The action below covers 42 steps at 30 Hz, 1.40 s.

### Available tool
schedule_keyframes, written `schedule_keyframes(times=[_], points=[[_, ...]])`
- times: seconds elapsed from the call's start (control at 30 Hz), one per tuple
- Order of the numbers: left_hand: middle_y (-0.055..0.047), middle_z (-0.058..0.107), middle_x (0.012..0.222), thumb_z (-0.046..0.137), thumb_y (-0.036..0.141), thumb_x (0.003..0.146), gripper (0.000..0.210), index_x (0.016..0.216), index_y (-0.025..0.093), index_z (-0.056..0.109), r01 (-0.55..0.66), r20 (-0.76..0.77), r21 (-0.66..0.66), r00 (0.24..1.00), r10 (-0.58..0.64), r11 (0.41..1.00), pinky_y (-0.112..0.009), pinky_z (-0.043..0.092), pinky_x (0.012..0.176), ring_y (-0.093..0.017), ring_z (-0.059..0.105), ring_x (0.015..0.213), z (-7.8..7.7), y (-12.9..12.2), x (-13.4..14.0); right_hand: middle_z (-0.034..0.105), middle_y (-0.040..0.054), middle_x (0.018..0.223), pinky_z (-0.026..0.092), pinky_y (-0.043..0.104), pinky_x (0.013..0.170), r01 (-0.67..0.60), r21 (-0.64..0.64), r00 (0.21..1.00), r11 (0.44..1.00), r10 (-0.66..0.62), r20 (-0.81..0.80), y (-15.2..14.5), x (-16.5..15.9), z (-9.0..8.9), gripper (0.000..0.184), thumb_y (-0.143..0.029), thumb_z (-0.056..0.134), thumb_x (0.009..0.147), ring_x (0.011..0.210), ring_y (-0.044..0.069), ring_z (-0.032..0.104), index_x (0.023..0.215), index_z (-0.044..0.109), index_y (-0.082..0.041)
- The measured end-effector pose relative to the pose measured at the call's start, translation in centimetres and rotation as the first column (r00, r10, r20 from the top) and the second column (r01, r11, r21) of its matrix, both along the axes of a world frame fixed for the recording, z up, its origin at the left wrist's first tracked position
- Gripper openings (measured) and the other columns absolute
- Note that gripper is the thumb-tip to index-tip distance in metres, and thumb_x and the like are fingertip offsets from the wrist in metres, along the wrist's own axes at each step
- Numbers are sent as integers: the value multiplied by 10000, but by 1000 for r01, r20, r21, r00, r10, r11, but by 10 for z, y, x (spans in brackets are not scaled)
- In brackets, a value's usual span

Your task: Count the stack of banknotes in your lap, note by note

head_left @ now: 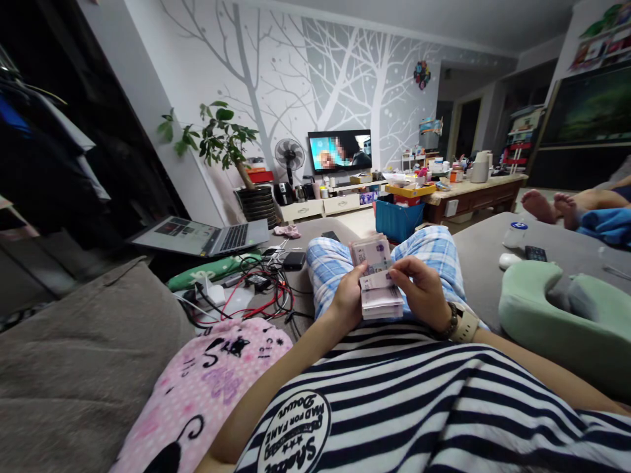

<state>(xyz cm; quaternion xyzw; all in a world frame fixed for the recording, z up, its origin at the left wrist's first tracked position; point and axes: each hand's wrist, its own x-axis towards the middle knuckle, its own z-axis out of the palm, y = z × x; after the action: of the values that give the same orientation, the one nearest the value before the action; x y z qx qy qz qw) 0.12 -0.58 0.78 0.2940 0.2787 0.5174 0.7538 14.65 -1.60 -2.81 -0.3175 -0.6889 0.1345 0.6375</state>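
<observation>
A thick stack of banknotes (372, 255), purplish and marked with a 5, is held above my lap. My left hand (349, 289) is closed around its left side, with the thumb on top. From the right, my right hand (419, 286) pinches the edge of a note at the middle of the stack. That note is bent over, and more notes (382, 303) lie below it toward my body. The fingers under the stack are hidden. A watch (464, 325) and a dark bracelet sit on my right wrist.
Left of my legs are tangled cables (269, 286), a black power bank (294, 261) and an open laptop (207, 236). On the right lie a green neck pillow (530, 302), a white mouse (509, 261) and a lidded jar (515, 235). Another person's feet (552, 205) rest beyond.
</observation>
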Motion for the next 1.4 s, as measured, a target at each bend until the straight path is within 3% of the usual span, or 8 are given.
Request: schedule_keyframes(times=[0.53, 0.77, 1.03, 1.17, 1.4], points=[[-123, 795, 899, 470, 270, 984, 392, 1250, 74, 682, 79, 53, 5, 995, -79, 997, -386, 602, 802, -251, 759, 771, -2, 2, -1, 532, -23, 650, 409, 287, 589, -32, -12, 999, 999, 32, -31, -2, 1, 0, 234, -370, 574, 972, 600, 143, 480, 795, 618, -224], [-144, 798, 985, 500, 275, 958, 428, 1293, 65, 662, 20, 20, 40, 1000, -21, 999, -428, 598, 873, -287, 764, 877, -6, 4, 2, 633, -15, 634, 436, 293, 609, -121, -32, 992, 992, 120, -26, -5, -1, 3, 286, -379, 549, 998, 578, 142, 528, 768, 613, -223], [-145, 799, 927, 541, 175, 911, 323, 1149, 45, 718, -46, -33, 73, 998, 48, 996, -405, 599, 874, -281, 764, 889, -9, 5, -2, 562, -28, 609, 414, 287, 594, 73, -132, 991, 988, -87, -98, 6, 2, 1, 334, -481, 663, 910, 584, 143, 509, 725, 561, -221], [-132, 798, 866, 608, 113, 842, 259, 1056, 56, 743, -67, -61, 119, 995, 75, 991, -385, 599, 866, -279, 764, 875, -11, 4, -4, 547, -33, 605, 396, 282, 568, 81, -172, 987, 982, -103, -120, 14, 4, -1, 380, -541, 667, 889, 564, 137, 480, 720, 560, -219], [-109, 806, 899, 666, 79, 775, 320, 1084, 83, 747, -65, -35, 147, 997, 71, 987, -397, 597, 890, -282, 767, 896, -13, 4, -2, 554, -30, 560, 386, 286, 559, 91, -164, 988, 982, -110, -108, 15, 4, -1, 411, -531, 623, 919, 543, 143, 490, 662, 534, -223]])
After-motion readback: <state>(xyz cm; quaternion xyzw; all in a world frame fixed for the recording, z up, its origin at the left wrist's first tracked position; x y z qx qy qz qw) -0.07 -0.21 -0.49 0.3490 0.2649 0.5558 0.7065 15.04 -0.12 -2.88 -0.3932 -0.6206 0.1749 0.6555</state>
